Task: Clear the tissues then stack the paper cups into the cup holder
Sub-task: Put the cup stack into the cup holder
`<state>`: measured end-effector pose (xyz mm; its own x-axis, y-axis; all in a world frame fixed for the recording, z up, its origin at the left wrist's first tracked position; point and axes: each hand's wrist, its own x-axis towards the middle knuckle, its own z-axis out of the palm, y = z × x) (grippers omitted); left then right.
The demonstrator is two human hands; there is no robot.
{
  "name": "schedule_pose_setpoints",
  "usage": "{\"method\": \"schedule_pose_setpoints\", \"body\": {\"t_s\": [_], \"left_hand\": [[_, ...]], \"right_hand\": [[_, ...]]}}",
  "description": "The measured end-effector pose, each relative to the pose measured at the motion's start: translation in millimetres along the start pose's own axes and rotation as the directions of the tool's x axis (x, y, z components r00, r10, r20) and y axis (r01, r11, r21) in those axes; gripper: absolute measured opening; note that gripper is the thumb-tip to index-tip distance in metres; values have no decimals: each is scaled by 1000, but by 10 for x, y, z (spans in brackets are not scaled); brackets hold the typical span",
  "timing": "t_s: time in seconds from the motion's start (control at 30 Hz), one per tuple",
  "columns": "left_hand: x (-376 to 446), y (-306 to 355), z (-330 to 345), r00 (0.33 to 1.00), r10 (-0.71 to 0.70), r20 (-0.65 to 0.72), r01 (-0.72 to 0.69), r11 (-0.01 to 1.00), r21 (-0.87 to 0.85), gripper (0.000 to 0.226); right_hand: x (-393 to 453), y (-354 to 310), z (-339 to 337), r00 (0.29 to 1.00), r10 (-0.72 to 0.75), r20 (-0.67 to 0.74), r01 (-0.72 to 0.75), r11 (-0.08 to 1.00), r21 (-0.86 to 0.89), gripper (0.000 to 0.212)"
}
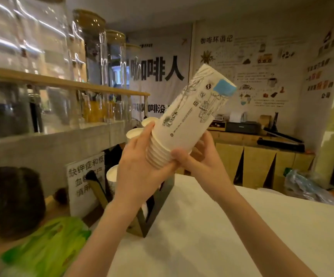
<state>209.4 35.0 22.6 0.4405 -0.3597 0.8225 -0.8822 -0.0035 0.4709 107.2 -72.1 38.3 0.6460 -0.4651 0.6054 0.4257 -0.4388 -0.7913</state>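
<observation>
A stack of white paper cups (190, 114) printed with black line drawings and a blue patch is held tilted in mid-air, base pointing up and right, rims toward me. My left hand (140, 166) grips the nested rims from the left. My right hand (198, 156) holds the same rims from the right, thumb across the lowest rim. Below the hands stands the black cup holder (158, 206) at the left edge of the white counter (212, 226). Other cup stacks (135, 133) rise behind my left hand, and one more cup (111, 176) sits lower left. No tissues are visible.
A person with dark hair and a green top (32, 236) sits at the lower left. A white sign with black characters (86, 182) leans beside the holder. Glass jars (94, 62) fill wooden shelves on the left. Cardboard boxes (262, 162) and a plastic bag (306, 186) lie beyond the counter.
</observation>
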Motion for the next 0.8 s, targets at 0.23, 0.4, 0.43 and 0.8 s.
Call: {"method": "schedule_pose_setpoints", "body": {"t_s": [0.23,0.4,0.43,0.8], "left_hand": [[110,-393,-561,997,-26,77,28,999,-26,75],[32,-766,-701,960,-166,224,172,985,-10,80],[16,-842,-708,949,-189,252,196,981,-2,85],[-75,-1026,-681,899,-305,313,349,932,-95,52]], "right_hand": [[194,60,666,997,12,74,-17,998,60,68],[175,183,962,985,-26,169,37,997,-61,64],[166,211,1000,982,-17,186,35,995,-90,64],[47,579,1145,940,258,221,-242,965,-95,27]]}}
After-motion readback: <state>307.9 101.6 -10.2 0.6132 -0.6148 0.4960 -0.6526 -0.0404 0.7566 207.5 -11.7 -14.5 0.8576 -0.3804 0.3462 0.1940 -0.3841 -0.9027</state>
